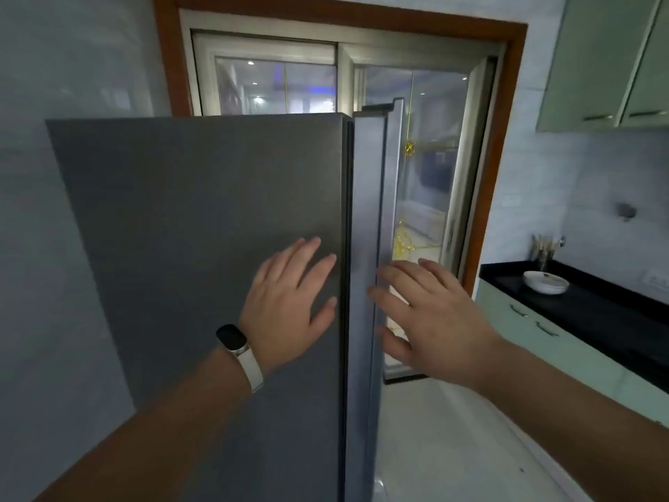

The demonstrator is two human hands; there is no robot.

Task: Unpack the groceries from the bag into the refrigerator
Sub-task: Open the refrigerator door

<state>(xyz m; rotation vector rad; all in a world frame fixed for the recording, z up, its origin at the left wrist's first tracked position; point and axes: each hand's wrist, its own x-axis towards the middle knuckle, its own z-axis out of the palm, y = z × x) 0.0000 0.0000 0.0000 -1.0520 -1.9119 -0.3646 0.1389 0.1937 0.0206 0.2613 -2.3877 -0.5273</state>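
A tall grey refrigerator point(202, 248) fills the left and middle of the head view. Its left door looks closed, and its right door point(365, 248) stands ajar, seen edge-on. My left hand point(289, 302), with a watch on the wrist, lies flat with spread fingers on the left door near its right edge. My right hand point(423, 313) is held out with straight fingers at the edge of the ajar door; the fingertips reach that edge. Neither hand holds anything. No bag or groceries are in view, and the refrigerator's inside is hidden.
Behind the refrigerator is a wood-framed doorway with glass sliding doors point(427, 211). On the right runs a black counter point(597, 313) bearing a white bowl point(546, 282), with pale green drawers below and green wall cabinets point(608, 59) above. White floor point(452, 447) lies at lower right.
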